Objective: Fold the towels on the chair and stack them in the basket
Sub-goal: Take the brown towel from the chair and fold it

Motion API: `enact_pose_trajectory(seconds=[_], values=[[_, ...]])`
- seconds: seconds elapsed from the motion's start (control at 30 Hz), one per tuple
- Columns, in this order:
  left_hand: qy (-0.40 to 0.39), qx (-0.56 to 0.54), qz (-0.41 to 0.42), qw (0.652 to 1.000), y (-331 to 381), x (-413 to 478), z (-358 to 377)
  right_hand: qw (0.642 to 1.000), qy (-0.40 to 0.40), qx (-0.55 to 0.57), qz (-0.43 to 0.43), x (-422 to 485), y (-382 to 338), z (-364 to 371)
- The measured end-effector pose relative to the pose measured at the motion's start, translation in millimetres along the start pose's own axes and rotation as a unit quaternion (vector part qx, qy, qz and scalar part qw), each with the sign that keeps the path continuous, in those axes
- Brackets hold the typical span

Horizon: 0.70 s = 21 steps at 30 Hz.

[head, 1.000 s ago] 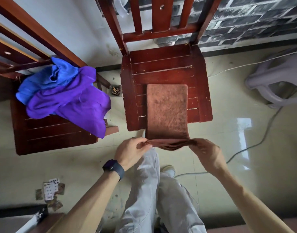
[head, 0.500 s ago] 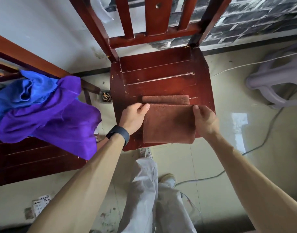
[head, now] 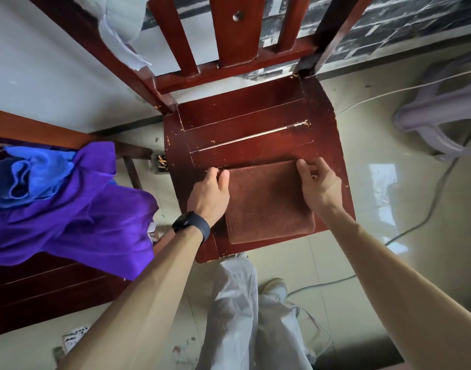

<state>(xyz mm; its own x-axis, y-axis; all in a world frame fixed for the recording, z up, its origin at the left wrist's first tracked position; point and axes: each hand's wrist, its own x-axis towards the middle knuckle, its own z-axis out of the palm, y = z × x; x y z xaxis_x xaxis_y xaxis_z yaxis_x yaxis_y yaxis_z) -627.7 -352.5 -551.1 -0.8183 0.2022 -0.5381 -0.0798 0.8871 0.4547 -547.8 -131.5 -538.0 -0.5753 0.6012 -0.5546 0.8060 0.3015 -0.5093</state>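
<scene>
A brown towel [head: 266, 201], folded into a near square, lies flat on the front half of the red wooden chair seat [head: 250, 129]. My left hand [head: 209, 194] rests at the towel's far-left corner, fingers curled on its edge. My right hand [head: 318, 184] lies on the towel's far-right corner with fingers spread over the edge. A purple towel [head: 77, 220] and a blue towel [head: 29, 174] sit crumpled on a second wooden chair [head: 42, 289] at the left. No basket is in view.
A pale plastic stool [head: 442, 116] stands at the right on the tiled floor, with a cable [head: 426, 217] trailing across it. My legs and shoe [head: 275, 289] are below the chair. Playing cards [head: 74, 340] lie on the floor at lower left.
The hanging near half of the brown towel was lifted and folded over onto the seat. Both hands have slid to the far corners, and the edges are now lined up.
</scene>
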Motion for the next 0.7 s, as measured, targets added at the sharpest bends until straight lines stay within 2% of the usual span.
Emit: enact_pose_trajectory(seconds=[0.23,0.37,0.47,0.5,0.53,0.6,0.7], values=[[0.013,0.128,0.009,0.992,9.4,0.6,-5.1,0.999,0.005,-0.031,-0.021,-1.1,-5.2,0.8],[0.054,0.132,0.016,0.99,8.5,-6.9,-5.6,0.999,0.033,-0.013,-0.003,-4.3,-8.5,4.7],[0.169,0.176,0.132,0.961,4.7,-22.2,-0.5,0.984,0.164,-0.03,-0.068,-21.6,0.3,14.7],[0.182,0.185,0.189,0.947,5.9,-30.2,5.9,0.974,0.194,-0.059,-0.104,-31.2,4.3,20.5],[0.164,0.188,0.241,0.938,8.4,-38.8,14.4,0.964,0.205,-0.089,-0.143,-41.7,8.7,27.3],[0.095,0.203,0.299,0.928,12.9,-53.1,34.1,0.948,0.177,-0.146,-0.219,-59.1,19.8,41.0],[0.044,0.24,0.265,0.933,5.4,-54.8,55.9,0.938,0.106,-0.226,-0.242,-65.8,41.3,54.2]])
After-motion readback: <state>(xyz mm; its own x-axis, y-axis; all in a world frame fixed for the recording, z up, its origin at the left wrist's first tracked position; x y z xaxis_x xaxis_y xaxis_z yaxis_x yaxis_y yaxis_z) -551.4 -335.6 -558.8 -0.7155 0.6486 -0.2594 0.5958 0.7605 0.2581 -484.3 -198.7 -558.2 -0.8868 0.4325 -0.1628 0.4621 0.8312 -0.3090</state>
